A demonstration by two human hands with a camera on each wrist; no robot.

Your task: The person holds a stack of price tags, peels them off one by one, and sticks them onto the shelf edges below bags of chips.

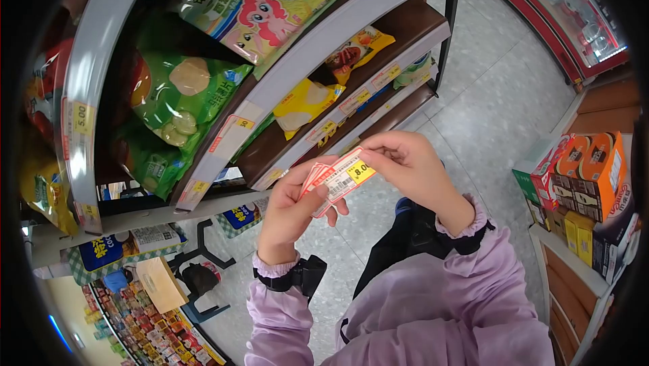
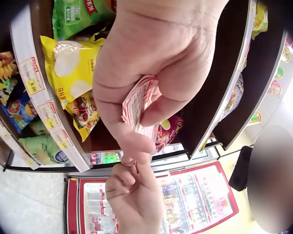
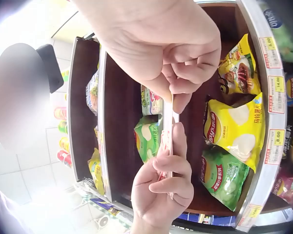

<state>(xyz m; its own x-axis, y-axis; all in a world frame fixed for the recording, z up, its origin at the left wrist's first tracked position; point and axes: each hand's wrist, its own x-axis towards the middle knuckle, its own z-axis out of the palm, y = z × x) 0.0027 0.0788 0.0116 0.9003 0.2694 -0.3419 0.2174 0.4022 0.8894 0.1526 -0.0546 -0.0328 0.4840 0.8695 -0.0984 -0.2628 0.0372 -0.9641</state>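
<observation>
In the head view, my left hand (image 1: 282, 209) holds a small stack of red-bordered price tags (image 1: 316, 178) between thumb and fingers. The thumb and index finger of my right hand (image 1: 411, 164) pinch the far end of the top price tag (image 1: 346, 178), which reads 8.00 on a yellow patch. Seen from the left wrist, the tags (image 2: 136, 103) stick out of the left palm, their faces partly covered by fingers. From the right wrist, the tags appear nearly edge-on, running between the fingertips of both hands.
Curved store shelves with price strips (image 1: 233, 135) stand ahead and left, bearing a green chip bag (image 1: 181, 92) and a yellow chip bag (image 1: 305, 104). Boxed goods (image 1: 588, 170) sit on a wooden stand at right. A red-framed display fridge (image 2: 198, 195) stands beyond.
</observation>
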